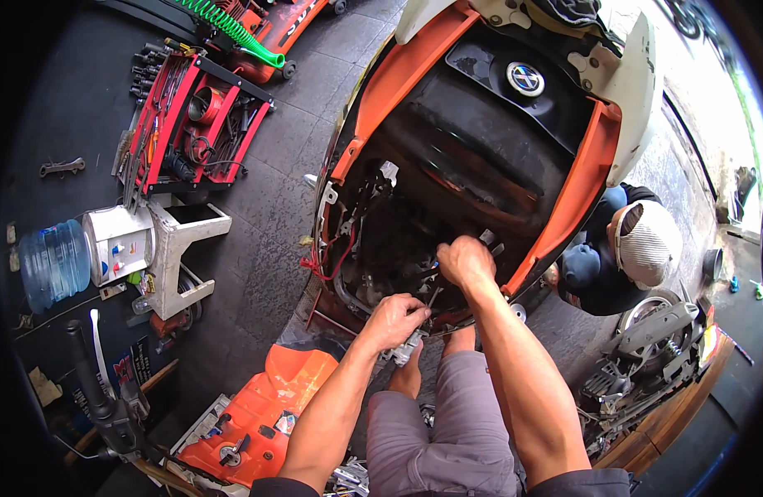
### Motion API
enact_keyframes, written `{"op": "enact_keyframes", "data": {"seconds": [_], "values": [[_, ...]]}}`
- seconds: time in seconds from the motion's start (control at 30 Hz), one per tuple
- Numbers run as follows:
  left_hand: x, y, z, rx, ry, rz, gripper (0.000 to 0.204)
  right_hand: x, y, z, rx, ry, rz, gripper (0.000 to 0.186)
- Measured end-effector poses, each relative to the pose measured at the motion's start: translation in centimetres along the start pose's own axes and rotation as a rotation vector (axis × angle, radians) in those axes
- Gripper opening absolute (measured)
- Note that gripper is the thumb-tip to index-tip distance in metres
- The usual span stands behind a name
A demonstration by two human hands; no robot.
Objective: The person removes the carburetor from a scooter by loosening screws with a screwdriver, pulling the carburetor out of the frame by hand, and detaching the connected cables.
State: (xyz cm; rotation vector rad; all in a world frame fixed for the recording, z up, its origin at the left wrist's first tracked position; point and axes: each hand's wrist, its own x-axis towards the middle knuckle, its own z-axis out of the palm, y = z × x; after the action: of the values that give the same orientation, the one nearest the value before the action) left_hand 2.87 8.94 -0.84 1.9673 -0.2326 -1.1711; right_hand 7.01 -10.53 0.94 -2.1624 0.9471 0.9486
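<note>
Both my hands reach into the open engine bay (389,240) of an orange and white vehicle. My left hand (395,320) is at the bay's near edge, thumb and fingers pinched together; what they hold is too small to make out. Just below it is a grey metal part (404,349). Further right and deeper in, my right hand (466,263) is closed, with a small bluish bit showing by its fingertips; the rest of what it grips is hidden. A thin red cable (336,263) loops at the bay's left side, near a dark wiring bundle.
An orange tank-like part (261,414) lies at lower left. Beyond it stand a white stool (178,257), a clear water bottle (54,265) and a red tool rack (203,124). Another person (621,248) crouches right of the vehicle. Metal parts (646,356) pile up at lower right.
</note>
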Motion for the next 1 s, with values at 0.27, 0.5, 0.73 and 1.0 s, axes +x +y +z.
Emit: {"op": "enact_keyframes", "data": {"seconds": [0.27, 0.5, 0.73, 1.0], "values": [[0.0, -0.5, 0.5, 0.131, -0.001, 0.068, 0.028, 0.9, 1.0, -0.1, -0.101, 0.158, -0.073, 0.030], [0.0, -1.3, 0.7, 0.155, -0.128, 0.180, 0.029, 4.6, 1.2, -0.7, -0.319, -0.324, -0.165, 0.036], [0.0, -1.5, 1.1, 0.130, -0.079, 0.232, 0.030, 5.9, 0.3, -3.3, -0.677, -0.492, -0.408, 0.046], [-5.4, -1.8, 2.3, 0.116, 0.698, 0.143, 0.019, 4.9, 0.1, -4.0, -0.748, -0.641, -0.429, 0.050]]}}
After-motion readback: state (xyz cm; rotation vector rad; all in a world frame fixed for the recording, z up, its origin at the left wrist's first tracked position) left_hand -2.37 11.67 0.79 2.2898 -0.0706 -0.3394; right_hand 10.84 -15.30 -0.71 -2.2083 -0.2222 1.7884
